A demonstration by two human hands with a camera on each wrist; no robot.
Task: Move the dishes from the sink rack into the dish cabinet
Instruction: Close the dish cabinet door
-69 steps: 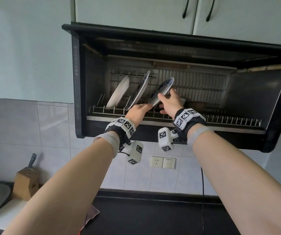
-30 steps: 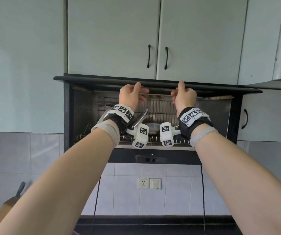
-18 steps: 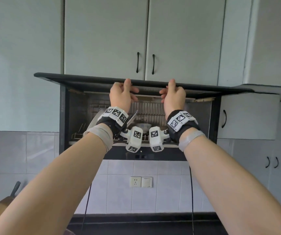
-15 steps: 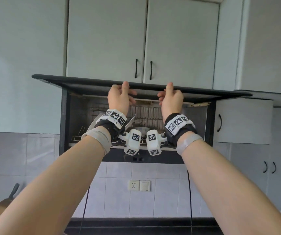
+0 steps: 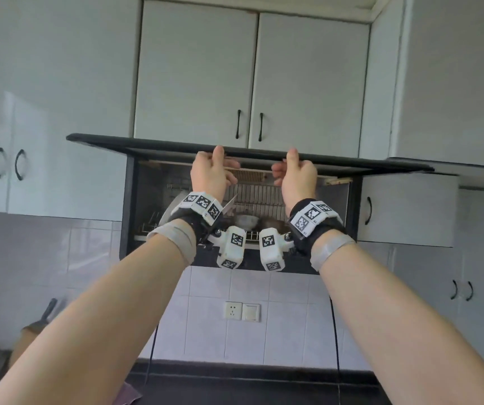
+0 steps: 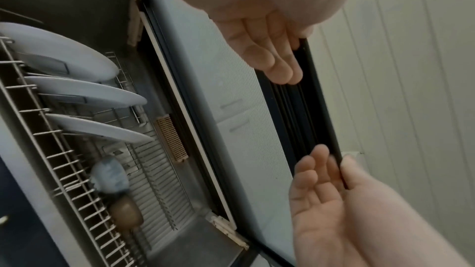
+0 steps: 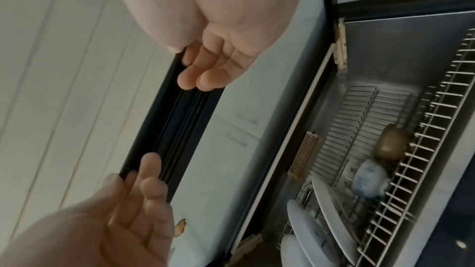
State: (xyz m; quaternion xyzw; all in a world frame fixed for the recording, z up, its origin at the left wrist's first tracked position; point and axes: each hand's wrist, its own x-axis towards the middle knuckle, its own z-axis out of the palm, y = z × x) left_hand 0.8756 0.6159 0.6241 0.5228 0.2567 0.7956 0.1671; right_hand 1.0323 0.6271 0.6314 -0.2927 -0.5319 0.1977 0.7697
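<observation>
Dish cabinet door (image 5: 249, 154): lifted flat, front edge pinched btwn thumb above and fingers below by left hand (image 5: 210, 175) & right hand (image 5: 296, 176), prob. to pull shut. Plates (image 6: 85, 86), 2 bowls (image 7: 370, 178): racked inside, below and behind fingers.

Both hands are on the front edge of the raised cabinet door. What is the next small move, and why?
Probably pull the door down to close it. The left hand and the right hand each pinch its front edge, thumb on top, fingers beneath. Inside, three plates stand in the wire rack beside two bowls, and neither hand carries a dish.
</observation>
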